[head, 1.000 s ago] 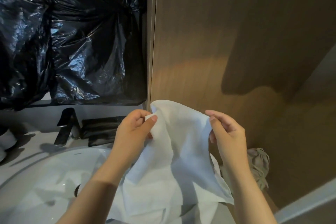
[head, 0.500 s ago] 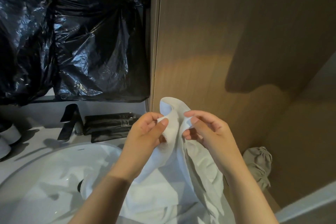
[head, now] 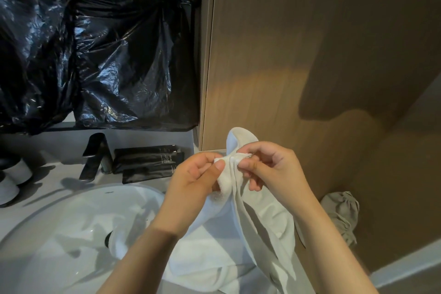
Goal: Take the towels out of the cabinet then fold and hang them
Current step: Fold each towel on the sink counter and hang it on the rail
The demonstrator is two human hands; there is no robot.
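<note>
The white terry towel (head: 241, 241) half covers the dark drain (head: 107, 240) of the round white ceramic sink (head: 59, 234) and leaves your view at the bottom edge. Behind the sink, print on the flat black tubes (head: 145, 159) is too small for you to read.

My left hand (head: 195, 174) and right hand (head: 272, 169) meet over the right edge of the sink (head: 59, 246), the towel (head: 262, 222) hanging from them into it. Behind the sink stands the faucet (head: 95, 157), tubes (head: 148, 160) just right of it.

left hand (head: 194, 175) and right hand (head: 270, 167) pinching white towel (head: 253, 219), above sink (head: 59, 241)
</note>
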